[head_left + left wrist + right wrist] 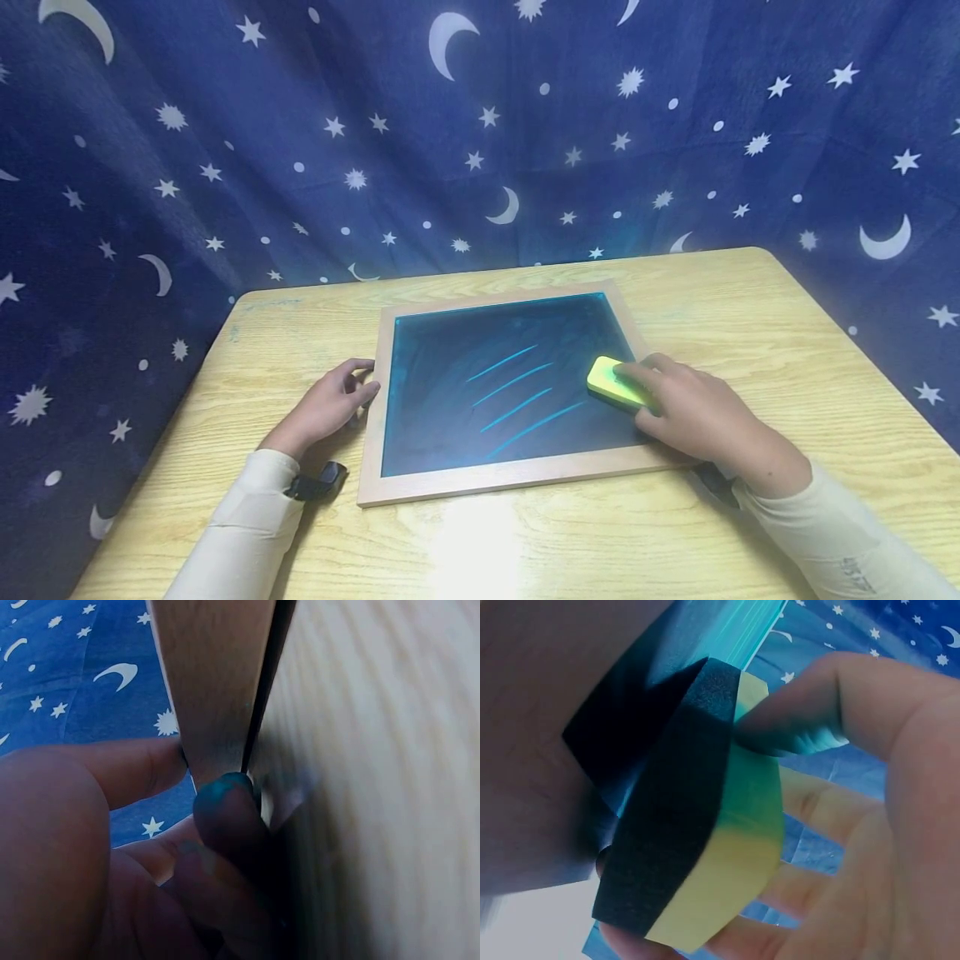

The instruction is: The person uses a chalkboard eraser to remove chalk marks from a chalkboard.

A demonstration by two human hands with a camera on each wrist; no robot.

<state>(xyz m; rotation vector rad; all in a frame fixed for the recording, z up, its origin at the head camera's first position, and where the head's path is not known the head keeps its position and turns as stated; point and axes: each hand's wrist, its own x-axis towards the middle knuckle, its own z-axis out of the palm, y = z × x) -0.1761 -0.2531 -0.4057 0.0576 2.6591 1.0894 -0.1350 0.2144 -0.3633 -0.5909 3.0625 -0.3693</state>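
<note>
A wood-framed chalkboard (487, 350) lies on the table, with several slanted blue chalk lines (517, 408) across its dark face. My left hand (330, 404) holds the board's left edge, one digit at the frame's upper edge and a teal-stained fingertip (225, 796) low beside the table. Near the board's right side, my right hand (701, 408) grips a yellow chalkboard eraser (611, 381) by its sides. In the right wrist view the black felt (679, 795) of the eraser faces the board, and teal dust colours part of its yellow body.
The light wooden table (292, 333) carries the board, with faint blue chalk smudges near its far left corner. Behind and to the left hangs a dark blue curtain (412, 150) printed with moons and stars. Black wrist straps (318, 483) sit over the pale sleeves.
</note>
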